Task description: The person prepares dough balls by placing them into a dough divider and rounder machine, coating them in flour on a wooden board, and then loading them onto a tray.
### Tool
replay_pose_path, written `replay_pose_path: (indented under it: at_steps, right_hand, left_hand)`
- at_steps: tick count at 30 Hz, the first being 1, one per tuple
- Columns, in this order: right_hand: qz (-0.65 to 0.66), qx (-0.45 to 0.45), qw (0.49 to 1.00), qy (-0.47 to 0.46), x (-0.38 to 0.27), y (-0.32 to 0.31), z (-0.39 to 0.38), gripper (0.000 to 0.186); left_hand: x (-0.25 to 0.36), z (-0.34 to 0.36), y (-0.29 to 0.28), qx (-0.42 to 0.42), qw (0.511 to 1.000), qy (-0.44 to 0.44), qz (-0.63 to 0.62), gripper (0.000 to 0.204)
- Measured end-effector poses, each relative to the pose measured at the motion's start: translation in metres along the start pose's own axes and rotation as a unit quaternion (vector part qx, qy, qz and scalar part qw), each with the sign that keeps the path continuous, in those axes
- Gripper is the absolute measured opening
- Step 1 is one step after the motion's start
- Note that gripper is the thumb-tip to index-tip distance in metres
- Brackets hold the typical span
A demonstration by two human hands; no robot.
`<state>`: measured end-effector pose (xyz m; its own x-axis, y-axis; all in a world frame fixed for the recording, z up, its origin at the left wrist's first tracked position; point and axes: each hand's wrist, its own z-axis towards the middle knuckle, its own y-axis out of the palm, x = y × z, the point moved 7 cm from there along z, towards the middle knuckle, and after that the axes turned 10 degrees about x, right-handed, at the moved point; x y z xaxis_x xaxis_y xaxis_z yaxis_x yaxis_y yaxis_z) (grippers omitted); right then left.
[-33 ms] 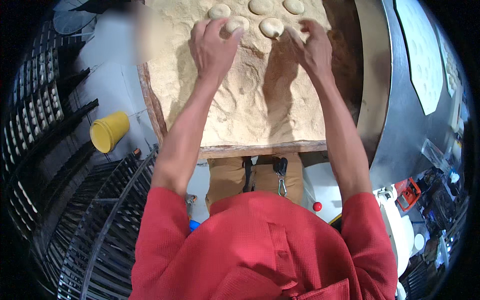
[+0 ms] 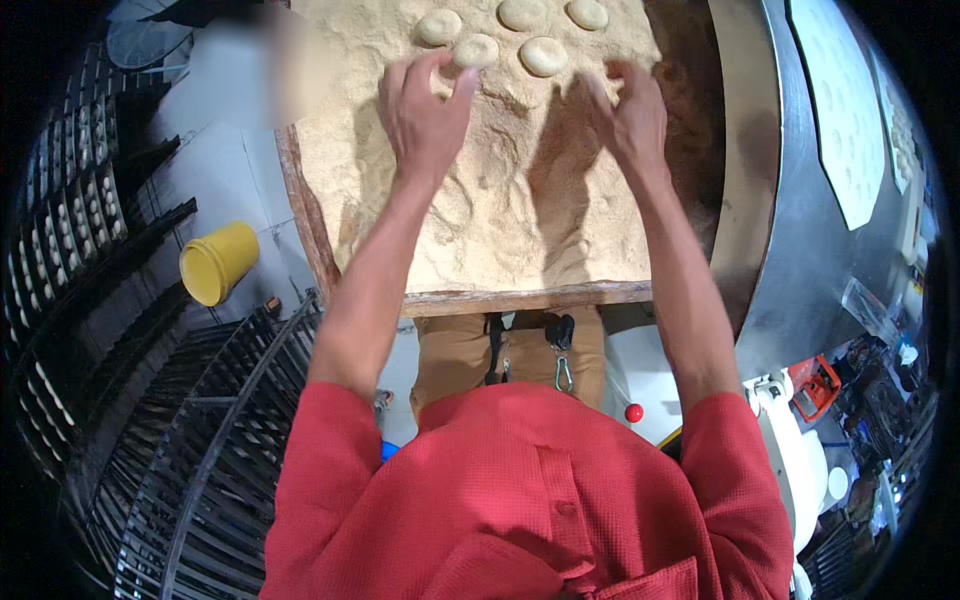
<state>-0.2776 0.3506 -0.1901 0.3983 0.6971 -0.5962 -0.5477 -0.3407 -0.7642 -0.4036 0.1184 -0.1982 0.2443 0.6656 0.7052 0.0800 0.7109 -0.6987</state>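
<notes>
Several flattened dough rounds lie on a wooden-edged tray (image 2: 530,297) spread with pale, coarse flour or meal (image 2: 470,240). My left hand (image 2: 428,115) is open just in front of the nearest left dough round (image 2: 475,51), its thumb and fingers apart with nothing held. Its fingertips are close to that piece; whether they touch it I cannot tell. Right of the other near dough round (image 2: 544,57), my right hand (image 2: 632,115) hovers open, fingers spread and empty. Farther back sit three more: a left dough round (image 2: 438,27), a middle dough round (image 2: 522,13) and a right dough round (image 2: 587,14).
A metal counter (image 2: 800,260) runs along the right, bearing a pale board (image 2: 840,110) with round hollows. On the left, a yellow bucket (image 2: 218,263) stands on the floor beside dark racks (image 2: 200,450). Trays of small dough pieces (image 2: 70,235) fill a rack at far left.
Both hands have drawn back slightly toward me from the two near dough rounds. The right hand has moved off the edge of its round. The rounds stay in place.
</notes>
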Motion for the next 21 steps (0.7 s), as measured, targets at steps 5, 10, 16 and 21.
replay_pose_path:
  at_steps: [5,10,16,21]
  right_hand:
    - [-0.113,0.032,0.992,-0.043,0.029,0.006,-0.056,0.069]
    - [-0.066,-0.165,0.979,0.103,-0.02,0.041,-0.073,0.082]
    - [-0.072,-0.26,0.957,-0.102,-0.12,0.016,-0.152,0.057]
    - [0.002,-0.144,0.989,0.024,-0.14,-0.121,-0.123,0.054]
  left_hand:
    - [-0.034,-0.068,-0.009,0.017,1.0,-0.012,-0.005,0.037]
    - [-0.022,-0.131,-0.025,-0.079,0.994,0.037,0.069,0.038]
    - [0.011,-0.178,-0.083,-0.111,0.994,0.002,-0.001,0.037]
    - [0.025,-0.185,-0.138,-0.151,0.964,-0.125,-0.177,0.041]
